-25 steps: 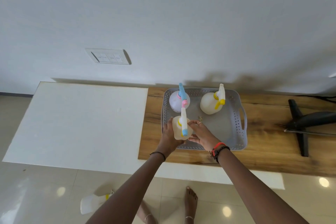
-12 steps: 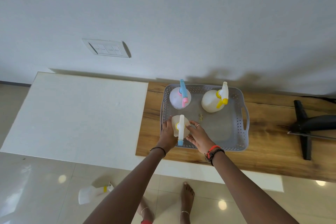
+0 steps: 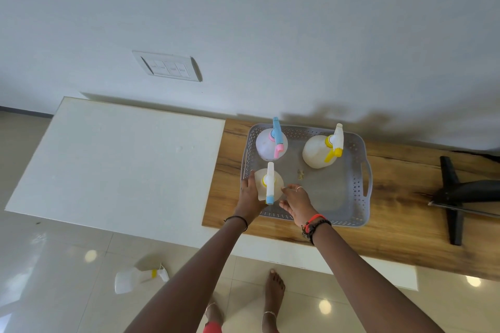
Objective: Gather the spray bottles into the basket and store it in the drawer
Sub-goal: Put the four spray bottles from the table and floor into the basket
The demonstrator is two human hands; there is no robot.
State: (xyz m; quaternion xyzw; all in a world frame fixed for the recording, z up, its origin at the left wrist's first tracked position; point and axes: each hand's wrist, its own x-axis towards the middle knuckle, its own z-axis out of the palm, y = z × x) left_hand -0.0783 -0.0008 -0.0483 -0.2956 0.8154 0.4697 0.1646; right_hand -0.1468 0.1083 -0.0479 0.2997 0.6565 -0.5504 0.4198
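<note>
On the wooden bench top (image 3: 405, 227), the grey perforated plastic basket (image 3: 362, 197) holds three round translucent spray bottles; the third bottle (image 3: 267, 184) stands upright in its near left corner, the left hand (image 3: 250, 194) cupped against it and the right hand (image 3: 297, 203) loosely spread just beside. A fourth bottle (image 3: 138, 278) lies on the glossy tiled floor (image 3: 54, 265), so gathering seems unfinished, and no drawer is in view.

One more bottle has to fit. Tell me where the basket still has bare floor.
The free patch is the basket floor's near-right part, in front of the yellow-trigger bottle. The left side is crowded: the pink-trigger bottle, the blue-tipped bottle, the left hand and right hand.
</note>
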